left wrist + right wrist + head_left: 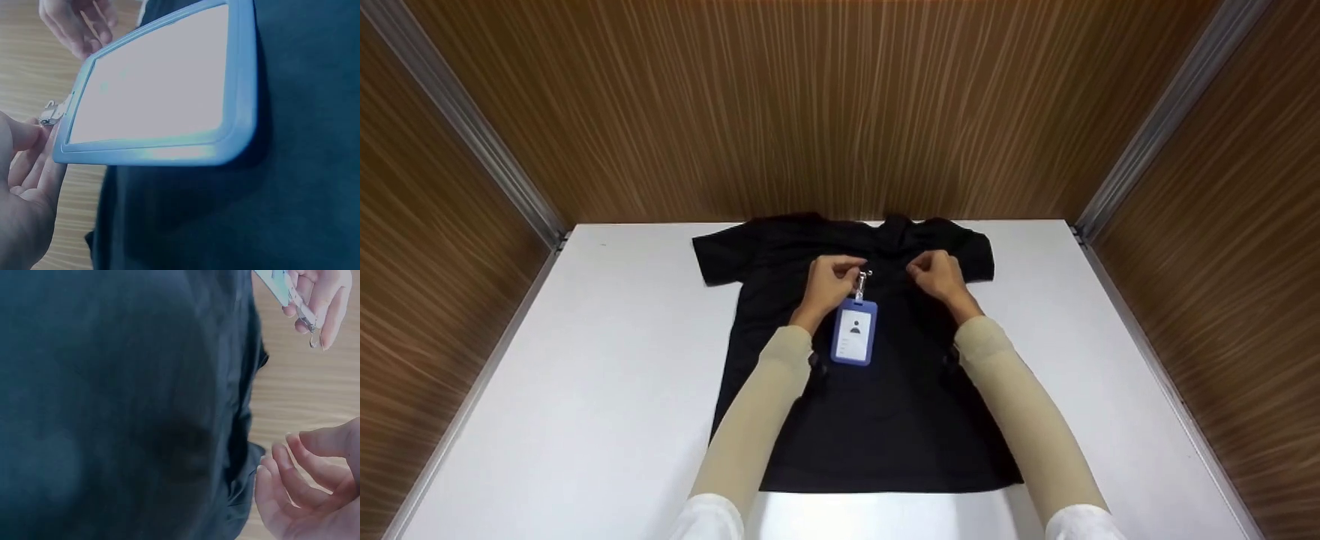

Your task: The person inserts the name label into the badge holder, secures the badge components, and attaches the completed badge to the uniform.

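Between thumb and fingers, my left hand [830, 283] pinches the metal clip [52, 112] at the top of a badge holder. The badge holder [835, 346] has a blue frame and a white card with a small figure printed on it; it hangs below the fingers, over the black T-shirt [885, 427]. To the right, above the shirt's chest, is my right hand [937, 274]. Its fingers [301, 481] are loosely bent, with a gap to the thumb and nothing held. The T-shirt lies spread flat, collar at the far side, short sleeves out to both sides.
Under the shirt is a white table [607, 375]. A brown wood-grain panel [825, 112] stands at the back, with similar panels left and right. Metal rails [1170, 112] run along the corners.
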Demonstrator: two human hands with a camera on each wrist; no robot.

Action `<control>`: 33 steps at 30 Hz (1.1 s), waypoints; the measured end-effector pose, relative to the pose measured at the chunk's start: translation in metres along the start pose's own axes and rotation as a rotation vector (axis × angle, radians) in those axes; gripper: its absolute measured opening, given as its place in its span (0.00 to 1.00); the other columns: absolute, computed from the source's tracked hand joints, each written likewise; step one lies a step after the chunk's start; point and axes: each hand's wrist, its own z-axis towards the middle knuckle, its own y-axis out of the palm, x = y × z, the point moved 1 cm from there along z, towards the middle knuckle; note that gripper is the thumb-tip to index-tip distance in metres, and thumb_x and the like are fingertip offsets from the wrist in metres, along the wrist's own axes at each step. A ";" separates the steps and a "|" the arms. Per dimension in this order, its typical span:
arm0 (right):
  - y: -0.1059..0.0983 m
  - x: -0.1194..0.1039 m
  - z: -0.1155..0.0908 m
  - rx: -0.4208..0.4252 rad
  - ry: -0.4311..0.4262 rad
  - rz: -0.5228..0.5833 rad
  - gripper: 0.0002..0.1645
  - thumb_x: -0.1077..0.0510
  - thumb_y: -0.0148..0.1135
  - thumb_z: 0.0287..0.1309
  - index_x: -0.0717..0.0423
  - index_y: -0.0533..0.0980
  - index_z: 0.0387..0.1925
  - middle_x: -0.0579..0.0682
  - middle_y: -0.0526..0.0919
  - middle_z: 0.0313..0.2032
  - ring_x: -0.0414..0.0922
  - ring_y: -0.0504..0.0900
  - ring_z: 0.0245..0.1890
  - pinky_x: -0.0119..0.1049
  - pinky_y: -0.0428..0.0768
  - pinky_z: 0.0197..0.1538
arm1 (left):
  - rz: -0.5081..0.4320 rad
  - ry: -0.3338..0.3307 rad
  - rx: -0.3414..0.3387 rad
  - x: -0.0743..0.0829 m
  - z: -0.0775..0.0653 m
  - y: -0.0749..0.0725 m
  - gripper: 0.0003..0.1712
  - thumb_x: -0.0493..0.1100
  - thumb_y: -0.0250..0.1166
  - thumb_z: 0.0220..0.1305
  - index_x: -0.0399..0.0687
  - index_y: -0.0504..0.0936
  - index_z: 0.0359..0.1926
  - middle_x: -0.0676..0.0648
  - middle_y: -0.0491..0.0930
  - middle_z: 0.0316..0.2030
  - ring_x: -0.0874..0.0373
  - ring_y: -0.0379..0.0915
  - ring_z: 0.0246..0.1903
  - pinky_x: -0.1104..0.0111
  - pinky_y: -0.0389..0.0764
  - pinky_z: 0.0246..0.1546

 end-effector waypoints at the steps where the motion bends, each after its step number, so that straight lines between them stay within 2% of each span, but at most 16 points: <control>1: 0.001 0.002 0.004 -0.003 0.011 -0.006 0.13 0.59 0.64 0.63 0.66 0.86 0.41 0.63 0.89 0.44 0.60 0.86 0.49 0.53 0.80 0.59 | 0.021 -0.002 -0.001 -0.002 0.004 0.001 0.14 0.26 0.62 0.65 0.34 0.90 0.47 0.36 0.90 0.42 0.53 0.87 0.35 0.72 0.86 0.35; 5: 0.005 0.007 0.014 -0.030 0.039 -0.044 0.15 0.59 0.62 0.63 0.67 0.85 0.42 0.65 0.88 0.46 0.62 0.84 0.50 0.54 0.79 0.61 | 0.112 0.006 -0.007 -0.007 0.015 0.007 0.14 0.26 0.62 0.65 0.36 0.90 0.46 0.39 0.90 0.45 0.52 0.87 0.43 0.68 0.86 0.45; 9: 0.010 0.009 0.024 -0.042 0.038 -0.077 0.15 0.60 0.61 0.62 0.67 0.85 0.43 0.65 0.88 0.45 0.62 0.84 0.49 0.55 0.80 0.59 | 0.135 -0.026 -0.006 -0.011 0.021 0.014 0.14 0.27 0.62 0.67 0.37 0.90 0.47 0.39 0.90 0.44 0.52 0.87 0.42 0.65 0.85 0.45; 15: 0.018 0.013 0.033 -0.035 0.034 -0.096 0.15 0.61 0.61 0.61 0.67 0.85 0.44 0.66 0.87 0.47 0.63 0.84 0.51 0.55 0.80 0.60 | 0.153 -0.079 -0.017 -0.009 0.027 0.028 0.14 0.29 0.61 0.69 0.38 0.90 0.49 0.41 0.90 0.47 0.55 0.85 0.43 0.69 0.83 0.45; 20: 0.026 0.015 0.034 -0.005 0.089 -0.086 0.17 0.60 0.61 0.62 0.68 0.84 0.47 0.66 0.87 0.50 0.63 0.83 0.55 0.54 0.78 0.63 | 0.156 -0.114 -0.040 -0.009 0.027 0.039 0.14 0.30 0.60 0.70 0.39 0.89 0.51 0.41 0.90 0.46 0.56 0.85 0.40 0.70 0.83 0.41; 24: 0.031 0.013 0.034 0.023 0.156 -0.081 0.18 0.57 0.63 0.64 0.67 0.83 0.49 0.65 0.87 0.52 0.63 0.83 0.57 0.53 0.78 0.64 | 0.165 -0.097 -0.021 -0.010 0.026 0.045 0.14 0.28 0.61 0.69 0.38 0.90 0.49 0.40 0.90 0.46 0.54 0.86 0.43 0.65 0.84 0.47; 28: 0.036 0.010 0.033 0.031 0.175 -0.115 0.20 0.54 0.65 0.65 0.66 0.82 0.50 0.66 0.86 0.53 0.64 0.82 0.58 0.54 0.78 0.64 | 0.172 -0.097 0.007 -0.013 0.024 0.049 0.14 0.28 0.62 0.67 0.38 0.90 0.47 0.41 0.90 0.46 0.53 0.87 0.46 0.63 0.84 0.51; 33: 0.039 0.009 0.029 0.043 0.188 -0.155 0.13 0.58 0.62 0.63 0.64 0.83 0.43 0.68 0.86 0.52 0.66 0.83 0.55 0.56 0.80 0.60 | 0.167 -0.134 0.018 -0.014 0.020 0.054 0.14 0.29 0.62 0.67 0.40 0.91 0.48 0.42 0.90 0.47 0.54 0.87 0.44 0.68 0.84 0.47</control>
